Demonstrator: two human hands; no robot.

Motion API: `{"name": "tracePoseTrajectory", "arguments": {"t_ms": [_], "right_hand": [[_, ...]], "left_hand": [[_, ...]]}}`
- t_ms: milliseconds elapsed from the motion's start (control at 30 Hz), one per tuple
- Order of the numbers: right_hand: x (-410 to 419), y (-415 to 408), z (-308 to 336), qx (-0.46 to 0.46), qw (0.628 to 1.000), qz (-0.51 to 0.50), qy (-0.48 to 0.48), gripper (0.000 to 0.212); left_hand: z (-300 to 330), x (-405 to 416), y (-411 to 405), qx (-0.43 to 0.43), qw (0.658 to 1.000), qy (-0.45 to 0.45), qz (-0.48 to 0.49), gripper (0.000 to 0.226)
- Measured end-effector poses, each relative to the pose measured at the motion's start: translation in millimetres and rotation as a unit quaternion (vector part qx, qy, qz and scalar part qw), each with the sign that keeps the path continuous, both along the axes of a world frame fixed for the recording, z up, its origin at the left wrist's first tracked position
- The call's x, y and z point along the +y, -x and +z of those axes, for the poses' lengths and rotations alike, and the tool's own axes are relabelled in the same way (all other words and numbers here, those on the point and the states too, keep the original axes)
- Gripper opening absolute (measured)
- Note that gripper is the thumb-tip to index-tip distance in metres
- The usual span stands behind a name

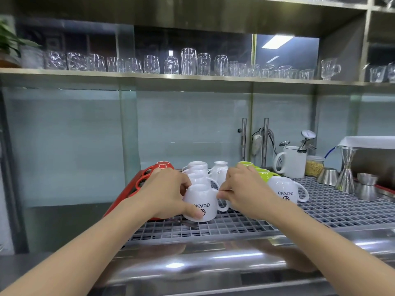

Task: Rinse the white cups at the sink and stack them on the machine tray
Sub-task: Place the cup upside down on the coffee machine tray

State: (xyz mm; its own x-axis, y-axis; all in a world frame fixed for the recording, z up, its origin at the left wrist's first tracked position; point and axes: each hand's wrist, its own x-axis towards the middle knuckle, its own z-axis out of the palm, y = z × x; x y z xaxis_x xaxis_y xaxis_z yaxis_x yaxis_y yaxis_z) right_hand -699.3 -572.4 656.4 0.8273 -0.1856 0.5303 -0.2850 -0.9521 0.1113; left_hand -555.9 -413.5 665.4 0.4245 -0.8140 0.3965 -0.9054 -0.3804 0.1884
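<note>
An upside-down white cup (202, 201) with black lettering stands at the front of the grey grid tray (320, 212) on top of the machine. My left hand (168, 193) grips its left side, thumb low on the front. My right hand (241, 189) pinches the cup's handle from the right. Behind it stands a row of more inverted white cups (197, 170), and another white cup (284, 190) with the same lettering sits to the right.
Red cups (162, 166) stand at the tray's left, green cups (263, 173) behind my right hand. A tall white mug (294, 162) with tools, a jar, steel jiggers (346, 169) and small steel cups crowd the right. A shelf of glasses (188, 63) runs overhead.
</note>
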Motion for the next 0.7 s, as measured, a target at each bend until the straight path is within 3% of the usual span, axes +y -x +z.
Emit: {"name": "tracePoseTrajectory", "arguments": {"t_ms": [167,500,700], "right_hand": [[0,1,-3,0.000,1.000,-0.008,0.009,0.032],[-2,1,-7,-0.018,1.000,0.001,0.000,0.032],[-2,8,-11,-0.044,0.998,0.027,-0.032,0.029]], "left_hand": [[-1,-2,-1,-0.029,1.000,-0.004,-0.003,0.066],[-7,0,-1,-0.007,1.000,0.015,-0.006,0.067],[-11,2,2,-0.077,0.997,0.007,0.014,0.067]]}}
